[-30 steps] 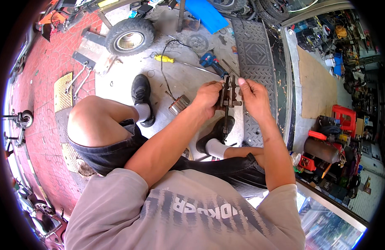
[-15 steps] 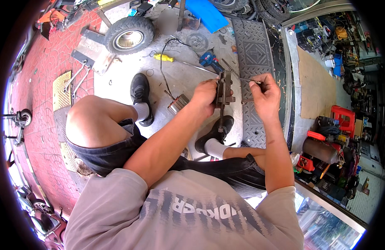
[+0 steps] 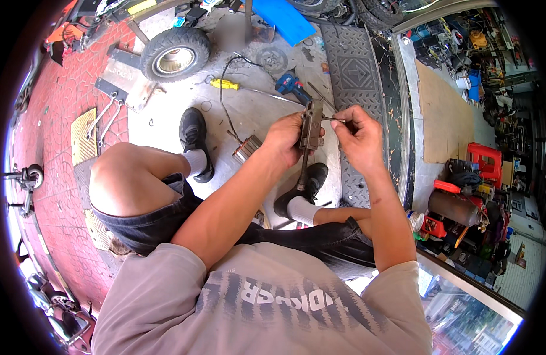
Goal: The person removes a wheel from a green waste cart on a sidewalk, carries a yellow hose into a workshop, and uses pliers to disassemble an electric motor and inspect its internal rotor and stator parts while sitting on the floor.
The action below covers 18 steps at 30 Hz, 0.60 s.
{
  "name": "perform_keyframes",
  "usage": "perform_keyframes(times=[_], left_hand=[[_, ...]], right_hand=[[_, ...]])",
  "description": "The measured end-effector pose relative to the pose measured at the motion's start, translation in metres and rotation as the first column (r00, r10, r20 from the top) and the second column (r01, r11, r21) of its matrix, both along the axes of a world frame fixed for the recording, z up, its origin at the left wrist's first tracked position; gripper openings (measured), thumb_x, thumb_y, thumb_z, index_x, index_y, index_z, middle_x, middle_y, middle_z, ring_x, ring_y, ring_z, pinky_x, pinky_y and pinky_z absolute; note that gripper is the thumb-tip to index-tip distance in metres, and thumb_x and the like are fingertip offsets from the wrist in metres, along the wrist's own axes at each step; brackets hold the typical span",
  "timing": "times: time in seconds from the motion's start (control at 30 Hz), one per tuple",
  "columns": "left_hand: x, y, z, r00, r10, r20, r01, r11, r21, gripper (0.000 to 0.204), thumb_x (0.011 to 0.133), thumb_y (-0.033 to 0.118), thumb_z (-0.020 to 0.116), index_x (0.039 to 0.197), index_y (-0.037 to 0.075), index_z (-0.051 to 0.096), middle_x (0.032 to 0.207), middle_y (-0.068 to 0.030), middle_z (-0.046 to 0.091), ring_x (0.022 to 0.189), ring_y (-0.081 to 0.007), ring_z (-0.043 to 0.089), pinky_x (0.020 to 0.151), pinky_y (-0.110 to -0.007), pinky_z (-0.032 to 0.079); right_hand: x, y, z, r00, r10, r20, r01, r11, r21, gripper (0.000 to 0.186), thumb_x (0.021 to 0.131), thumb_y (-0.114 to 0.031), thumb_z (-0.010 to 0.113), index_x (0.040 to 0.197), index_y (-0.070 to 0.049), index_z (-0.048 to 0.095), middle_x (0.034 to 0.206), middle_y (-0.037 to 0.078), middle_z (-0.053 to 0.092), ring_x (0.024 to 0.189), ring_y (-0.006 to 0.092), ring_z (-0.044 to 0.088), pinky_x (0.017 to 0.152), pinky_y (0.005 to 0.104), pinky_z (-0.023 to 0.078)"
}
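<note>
My left hand [image 3: 283, 137] is wrapped round a dark, worn metal block [image 3: 311, 123], which has a long rod [image 3: 302, 171] reaching down from it toward my shoe. My right hand [image 3: 362, 139] pinches a thin metal pin or bolt [image 3: 333, 119] between thumb and fingertips. The pin's far end is at the block's right side; whether it sits inside a hole I cannot tell. My left fingers are partly hidden behind the block. Just beyond the hands, a blue cordless drill [image 3: 291, 84] lies on the floor.
A yellow-handled screwdriver [image 3: 224, 84] lies beyond my hands. Nearer is a ribbed metal cylinder [image 3: 247, 149] with a black cable. A small wheel [image 3: 177, 58] and two wrenches [image 3: 110, 121] lie to the left. A ridged metal ramp [image 3: 353, 71] runs along the right.
My right hand has moved left, bringing the pin up to the block. The block has turned in my left hand, so a broader face shows. The whole view has shifted slightly.
</note>
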<state>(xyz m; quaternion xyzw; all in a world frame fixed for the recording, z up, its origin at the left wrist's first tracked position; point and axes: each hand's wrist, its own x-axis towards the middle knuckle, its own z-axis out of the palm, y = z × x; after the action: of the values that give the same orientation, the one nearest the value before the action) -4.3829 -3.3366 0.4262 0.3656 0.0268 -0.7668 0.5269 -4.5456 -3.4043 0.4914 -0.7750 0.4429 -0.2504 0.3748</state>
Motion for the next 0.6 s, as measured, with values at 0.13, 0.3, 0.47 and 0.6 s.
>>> perform_keyframes(times=[0.13, 0.3, 0.47, 0.6], left_hand=[[0.0, 0.001, 0.006, 1.0, -0.006, 0.01, 0.006, 1.0, 0.01, 0.022, 0.109, 0.026, 0.046, 0.111, 0.012, 0.063, 0.086, -0.0072, 0.07, 0.072, -0.0216, 0.065, 0.057, -0.037, 0.045], [0.001, 0.001, 0.0, 1.0, 0.008, 0.008, -0.008, 1.0, 0.015, 0.022, 0.109, 0.025, 0.045, 0.112, 0.01, 0.061, 0.085, -0.0098, 0.07, 0.071, -0.0236, 0.067, 0.056, -0.038, 0.047], [0.001, 0.0, 0.006, 0.996, 0.043, 0.08, -0.045, 0.999, 0.017, 0.024, 0.11, 0.023, 0.042, 0.116, 0.007, 0.058, 0.088, -0.0156, 0.071, 0.072, -0.0272, 0.069, 0.055, -0.039, 0.048], [0.003, 0.001, 0.006, 0.995, 0.037, 0.09, -0.036, 0.999, -0.018, 0.024, 0.109, 0.02, 0.043, 0.117, 0.004, 0.058, 0.089, -0.0179, 0.071, 0.074, -0.0289, 0.07, 0.06, -0.041, 0.054]], right_hand=[[0.001, 0.001, -0.002, 1.0, -0.021, 0.021, 0.02, 0.999, 0.037, 0.007, 0.089, 0.0, 0.074, 0.093, 0.0, 0.068, 0.073, 0.002, 0.067, 0.065, 0.0058, 0.058, 0.057, 0.0255, 0.046], [-0.003, -0.001, -0.015, 0.996, -0.059, 0.067, 0.049, 0.989, 0.14, 0.007, 0.091, -0.003, 0.075, 0.09, 0.001, 0.069, 0.072, 0.001, 0.066, 0.065, 0.0052, 0.057, 0.058, 0.0251, 0.046], [-0.003, -0.006, -0.005, 0.997, -0.077, 0.026, 0.066, 0.956, 0.287, 0.019, 0.096, -0.013, 0.073, 0.085, 0.002, 0.069, 0.071, 0.003, 0.068, 0.065, 0.0055, 0.057, 0.059, 0.0254, 0.046], [-0.005, -0.006, -0.002, 0.994, -0.089, -0.061, 0.105, 0.931, 0.35, 0.032, 0.1, -0.023, 0.07, 0.081, 0.003, 0.068, 0.068, 0.005, 0.067, 0.06, 0.008, 0.059, 0.056, 0.0268, 0.045]])
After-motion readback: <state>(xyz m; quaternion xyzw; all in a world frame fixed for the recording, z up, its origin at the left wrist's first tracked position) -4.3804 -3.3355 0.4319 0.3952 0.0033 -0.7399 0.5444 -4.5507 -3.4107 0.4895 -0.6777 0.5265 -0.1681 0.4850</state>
